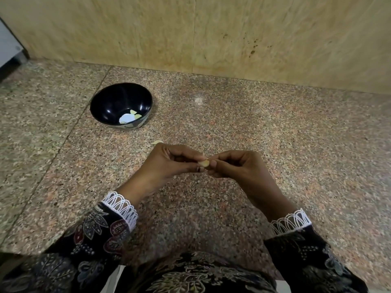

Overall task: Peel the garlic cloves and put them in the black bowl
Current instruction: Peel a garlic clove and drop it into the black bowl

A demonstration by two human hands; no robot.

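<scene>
Left hand (173,163) and right hand (234,166) meeting fingertip to fingertip, fingers curled, together pinching one garlic clove (204,163) above the granite counter (275,127), nearer the body than the black bowl (121,105). In the bowl: two pale cloves (135,114) beside a white patch, nature unclear. Just beyond the left hand, one more clove (157,142), partly hidden by knuckles.

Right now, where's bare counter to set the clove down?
Free: the granite right of the black bowl up to the wall, and the strip left of the bowl. Crowded: between bowl and hands, where a loose clove lies beside the left hand.
</scene>
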